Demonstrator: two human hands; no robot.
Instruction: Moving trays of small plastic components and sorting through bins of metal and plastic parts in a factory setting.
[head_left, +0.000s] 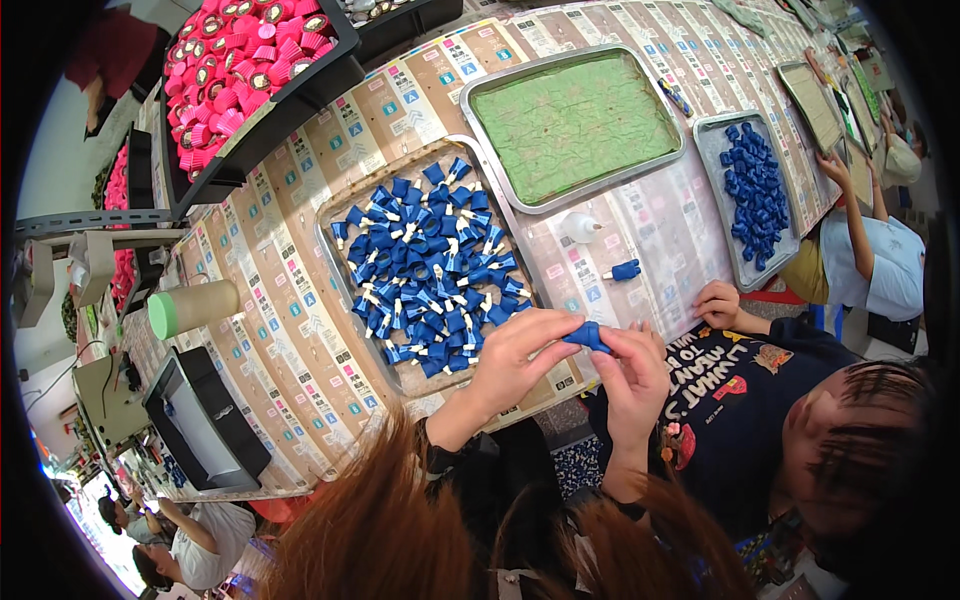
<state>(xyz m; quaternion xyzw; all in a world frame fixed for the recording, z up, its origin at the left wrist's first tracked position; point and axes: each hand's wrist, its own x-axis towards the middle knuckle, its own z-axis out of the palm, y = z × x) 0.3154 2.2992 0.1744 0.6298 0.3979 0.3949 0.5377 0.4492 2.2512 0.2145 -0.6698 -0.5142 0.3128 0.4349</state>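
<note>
Over the table's near edge, my left hand and my right hand meet with closed fingers on one small blue piece, pinched from both sides. Its exact kind is hard to make out. Just beyond my left hand lies a metal tray heaped with small blue pieces with white tips. One more such blue piece rests on the table, white end pointing left. Beside it is a small white squeeze bottle.
A tray with a green lining lies at the far side, another tray of blue pieces to the right. Black bins of pink pieces stand far left, near a green-lidded jar and a black box. Close on my right, a person's hand touches the table.
</note>
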